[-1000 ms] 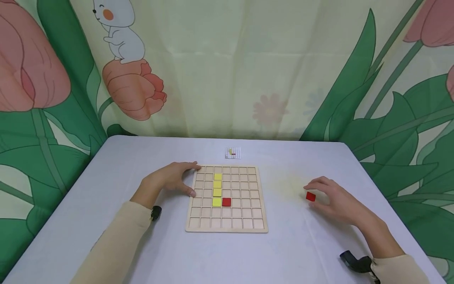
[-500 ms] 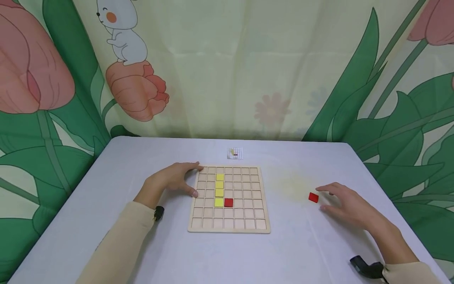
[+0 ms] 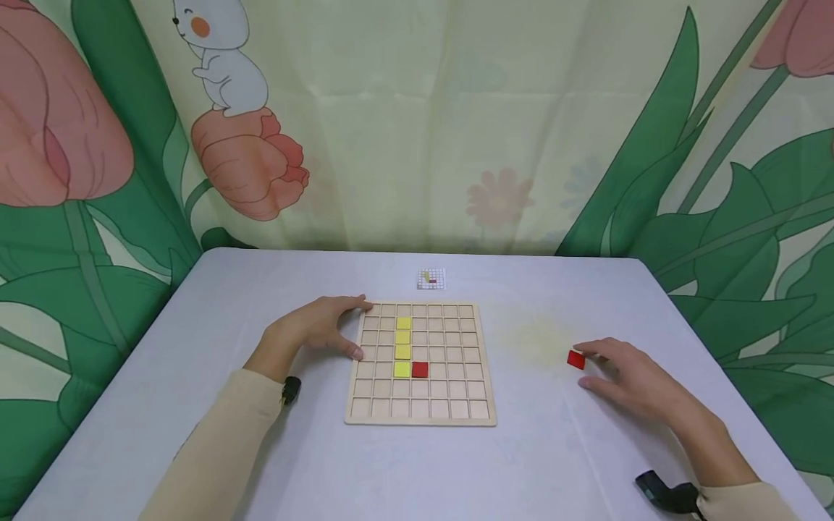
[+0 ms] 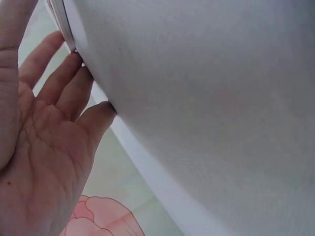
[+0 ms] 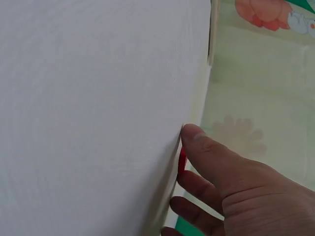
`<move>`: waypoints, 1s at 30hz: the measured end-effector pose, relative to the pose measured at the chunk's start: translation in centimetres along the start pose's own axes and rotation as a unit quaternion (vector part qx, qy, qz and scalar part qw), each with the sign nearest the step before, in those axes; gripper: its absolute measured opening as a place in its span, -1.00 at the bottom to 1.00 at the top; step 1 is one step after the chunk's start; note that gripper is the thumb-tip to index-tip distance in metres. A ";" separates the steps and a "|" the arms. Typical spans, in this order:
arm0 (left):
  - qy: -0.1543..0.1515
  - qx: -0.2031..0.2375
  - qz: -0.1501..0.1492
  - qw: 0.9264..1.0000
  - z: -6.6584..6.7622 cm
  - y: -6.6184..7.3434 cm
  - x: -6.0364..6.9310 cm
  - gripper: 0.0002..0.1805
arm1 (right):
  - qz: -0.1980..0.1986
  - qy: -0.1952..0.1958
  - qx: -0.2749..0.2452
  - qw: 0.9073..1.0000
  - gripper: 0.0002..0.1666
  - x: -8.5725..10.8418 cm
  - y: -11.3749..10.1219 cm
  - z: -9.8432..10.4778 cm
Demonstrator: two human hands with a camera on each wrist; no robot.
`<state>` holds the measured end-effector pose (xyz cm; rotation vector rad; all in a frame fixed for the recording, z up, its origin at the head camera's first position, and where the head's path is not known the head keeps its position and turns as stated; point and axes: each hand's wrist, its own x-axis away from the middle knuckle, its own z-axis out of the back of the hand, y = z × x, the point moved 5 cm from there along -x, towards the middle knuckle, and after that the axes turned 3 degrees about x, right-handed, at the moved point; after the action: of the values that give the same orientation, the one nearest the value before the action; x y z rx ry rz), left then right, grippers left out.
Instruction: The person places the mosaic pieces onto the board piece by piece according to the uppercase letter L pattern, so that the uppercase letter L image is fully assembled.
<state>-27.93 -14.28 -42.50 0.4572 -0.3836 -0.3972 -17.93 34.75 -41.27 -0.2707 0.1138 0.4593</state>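
Observation:
A square wooden grid board point(image 3: 449, 405) lies on the table, with a column of several yellow tiles point(image 3: 403, 337) in it. A red tile point(image 3: 420, 370) sits beside the lowest yellow one. My left hand point(image 3: 314, 324) rests at the board's left edge, thumb and fingers spread along it. To the right of the board, a loose red tile point(image 3: 576, 359) lies on the table. My right hand point(image 3: 628, 376) is over the table just right of that tile. Its index fingertip meets the tile's corner, while the thumb appears apart from it. In the right wrist view, the loose red tile point(image 5: 182, 160) shows between thumb and index finger.
A small printed grid card point(image 3: 431, 279) with yellow and red marks lies behind the board. The white tablecloth point(image 3: 521, 463) reaches back to a patterned curtain point(image 3: 391, 145). A black wrist device point(image 3: 666, 493) sticks out by the right sleeve.
My right hand drew back to the right from the loose red tile, then came back to its edge. The tile stays in place. The left hand holds its position at the board.

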 end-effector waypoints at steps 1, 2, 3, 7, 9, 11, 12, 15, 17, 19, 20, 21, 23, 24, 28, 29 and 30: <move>0.000 0.000 -0.003 1.000 0.1 0.0 0.0 0.13 | 0.002 0.001 0.000 1.000 -0.37 -0.1 -0.1 0.0; 0.000 0.000 -0.006 1.000 0.1 0.0 0.0 0.13 | 0.003 0.001 0.000 1.000 -0.38 -0.2 -0.2 -0.1; 0.001 -0.001 -0.010 1.000 0.2 0.1 0.0 0.13 | 0.005 0.003 -0.001 1.000 -0.39 -0.3 -0.3 -0.1; 0.002 -0.001 -0.018 1.000 0.2 0.1 0.1 0.12 | 0.006 0.003 -0.002 1.000 -0.44 -0.8 -0.7 -0.3; 0.002 -0.004 -0.019 1.000 0.2 0.1 0.1 0.12 | 0.004 0.001 -0.006 1.000 -0.46 -1.0 -0.9 -0.4; 0.003 -0.005 -0.016 1.000 0.1 0.1 0.0 0.12 | 0.004 0.002 -0.007 1.000 -0.48 -1.2 -1.0 -0.4; 0.003 -0.007 -0.012 1.000 0.1 0.1 0.0 0.13 | 0.004 0.001 -0.008 1.000 -0.48 -1.3 -1.1 -0.5; 0.001 -0.010 -0.008 1.000 0.0 0.1 -0.2 0.14 | 0.010 0.008 -0.004 1.000 -0.51 -1.6 -1.3 -0.6; 0.000 -0.008 -0.009 1.000 0.0 0.1 -0.3 0.13 | 0.020 0.015 -0.001 1.000 -0.53 -1.9 -1.4 -0.7; 0.000 -0.008 -0.014 1.000 0.1 0.0 -0.3 0.13 | 0.033 0.019 -0.005 0.999 -0.55 -2.2 -1.6 -0.8; 0.000 -0.008 -0.015 1.000 0.1 0.0 -0.3 0.12 | 0.038 0.021 -0.007 0.999 -0.55 -2.3 -1.7 -0.8; -0.001 -0.007 -0.015 1.000 0.1 0.0 -0.3 0.12 | 0.044 0.025 -0.008 0.999 -0.56 -2.4 -1.8 -0.8; -0.002 -0.008 -0.014 1.000 0.1 0.0 -0.2 0.12 | 0.053 0.032 -0.015 0.998 -0.55 -2.7 -2.1 -0.9; -0.003 -0.008 -0.013 1.000 0.1 0.0 -0.2 0.12 | 0.057 0.036 -0.021 0.997 -0.55 -2.8 -2.3 -0.9; -0.002 -0.004 -0.007 1.000 0.1 0.0 -0.1 0.13 | 0.073 0.053 -0.055 0.994 -0.53 -3.4 -3.1 -0.9; -0.001 -0.002 -0.006 1.000 0.1 0.0 -0.1 0.13 | 0.076 0.054 -0.064 0.994 -0.53 -3.6 -3.4 -0.9; 0.000 0.000 -0.004 1.000 0.1 -0.1 -0.1 0.12 | 0.079 0.055 -0.072 0.993 -0.53 -3.8 -3.5 -0.9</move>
<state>-28.04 -14.33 -42.46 0.4584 -0.3824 -0.4061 -19.75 29.84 -40.68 -0.4306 0.2103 0.6110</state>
